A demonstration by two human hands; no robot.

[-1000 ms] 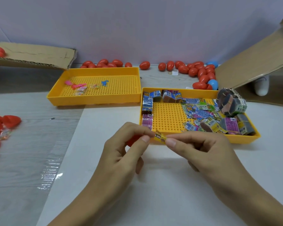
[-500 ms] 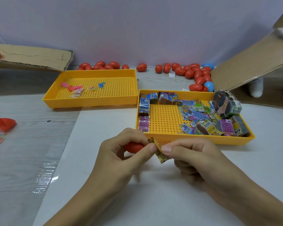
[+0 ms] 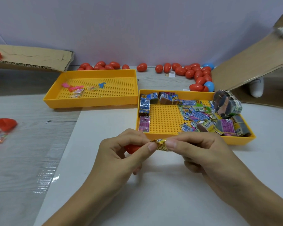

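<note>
Pinching a small folded yellow leaflet (image 3: 161, 145) from either side, the left hand (image 3: 121, 160) and right hand (image 3: 203, 154) hold it just in front of the leaflet tray (image 3: 235, 141), above the white table (image 3: 153, 193). The left hand's curled fingers also grip a red egg shell (image 3: 131, 148). Left of that tray and further back sits a second yellow tray (image 3: 91, 104). Behind it lie red eggs (image 3: 186, 70).

Red egg (image 3: 132, 148) mostly hidden behind left hand (image 3: 119, 160), folded leaflet (image 3: 161, 145) print too small to read
</note>
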